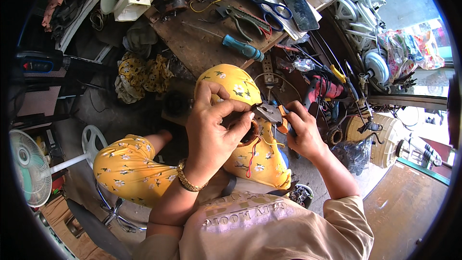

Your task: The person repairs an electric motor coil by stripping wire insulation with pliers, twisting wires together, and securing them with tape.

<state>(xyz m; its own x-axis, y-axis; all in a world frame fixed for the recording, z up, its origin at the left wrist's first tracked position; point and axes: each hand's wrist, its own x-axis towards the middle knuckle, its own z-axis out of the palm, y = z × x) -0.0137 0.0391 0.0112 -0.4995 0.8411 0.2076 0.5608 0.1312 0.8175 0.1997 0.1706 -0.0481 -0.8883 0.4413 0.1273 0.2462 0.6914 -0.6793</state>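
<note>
Above my lap, my right hand (304, 132) is closed round pliers (268, 113) with orange and dark handles. Their metal jaws point left, toward the fingertips of my left hand (211, 121). That hand pinches a small dark piece at the jaw tips; it is too small to name. Just below, on my yellow flowered trousers (262, 163), rests a round copper-coloured part (251, 135) that looks like a motor winding, partly hidden by my left fingers. A red wire (251, 158) and a yellow wire hang from it.
A wooden table (187, 48) ahead holds a blue-handled screwdriver (243, 48), scissors (269, 9), more pliers (243, 21) and a phone (299, 8). Right of my knees lies a red power tool (323, 89). A white fan (30, 166) stands left; a scrap bucket (301, 195) sits by my right side.
</note>
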